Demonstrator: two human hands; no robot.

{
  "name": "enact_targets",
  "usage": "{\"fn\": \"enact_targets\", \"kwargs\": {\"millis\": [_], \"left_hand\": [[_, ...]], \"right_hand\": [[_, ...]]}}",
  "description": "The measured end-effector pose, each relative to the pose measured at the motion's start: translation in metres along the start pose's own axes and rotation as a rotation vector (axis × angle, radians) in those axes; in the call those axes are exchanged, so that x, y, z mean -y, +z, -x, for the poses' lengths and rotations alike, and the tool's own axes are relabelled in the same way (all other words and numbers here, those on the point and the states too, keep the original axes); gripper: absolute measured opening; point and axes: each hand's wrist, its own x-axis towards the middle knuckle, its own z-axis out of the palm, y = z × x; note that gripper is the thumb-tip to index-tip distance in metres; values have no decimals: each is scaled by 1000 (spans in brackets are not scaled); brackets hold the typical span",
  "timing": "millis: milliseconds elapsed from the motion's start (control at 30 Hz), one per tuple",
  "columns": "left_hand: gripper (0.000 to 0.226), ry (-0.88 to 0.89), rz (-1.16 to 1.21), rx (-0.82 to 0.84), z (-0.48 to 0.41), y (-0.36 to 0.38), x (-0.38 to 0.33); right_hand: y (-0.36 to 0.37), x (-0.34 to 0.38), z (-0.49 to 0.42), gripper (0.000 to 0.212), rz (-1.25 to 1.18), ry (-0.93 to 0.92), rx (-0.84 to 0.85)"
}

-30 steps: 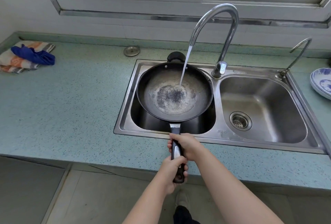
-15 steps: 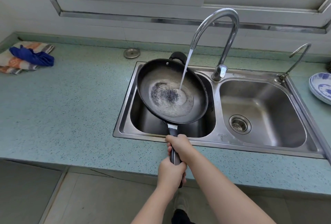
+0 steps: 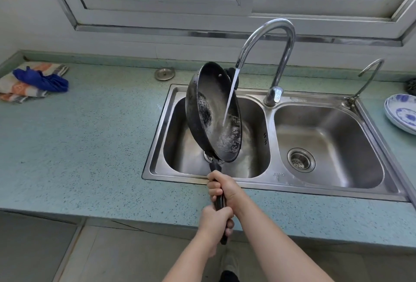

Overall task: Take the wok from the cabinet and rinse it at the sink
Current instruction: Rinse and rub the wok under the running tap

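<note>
Tipping steeply over the left basin of the sink [image 3: 157,137], the wok [image 3: 213,112] hangs at twelve o'clock from both hands, with the tap [image 3: 267,40] stream striking its lower inner wall. The right hand [image 3: 225,189] is clamped high on the handle and the left hand [image 3: 215,221] is clamped just behind it at six o'clock. Wet palms could let the handle twist, dropping the rim onto the steel, and water may splash off the slope onto the surface [image 3: 90,146].

Both hands [image 3: 221,205] grip wok [image 3: 213,112] handle; wok tilted steeply over left sink [image 3: 157,146] basin, water running.
</note>
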Motion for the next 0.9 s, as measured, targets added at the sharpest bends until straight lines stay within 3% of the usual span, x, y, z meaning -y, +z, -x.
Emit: {"fn": "enact_targets", "kwargs": {"millis": [133,200,300,433,567,733,900], "left_hand": [[23,107,-125,-76,-4,1,1],[23,130,-178,-92,-3,-2,0],[23,151,-231,-93,-3,-4,0],[23,195,-324,-124,-1,-3,1],[27,253,-456,-234,-1,-9,5],[30,271,-425,-310,-3,-9,10],[17,265,-402,-379,-8,-15,13]], "right_hand": [[0,2,0,45,-57,27,46],[3,6,5,36,26,15,14],[11,11,7,23,267,-107,-181],[21,4,-2,24,411,-198,-402],[24,0,-4,27,336,-195,-331],[28,-5,-5,27,352,-186,-260],[37,-7,-10,25,354,-168,-178]]}}
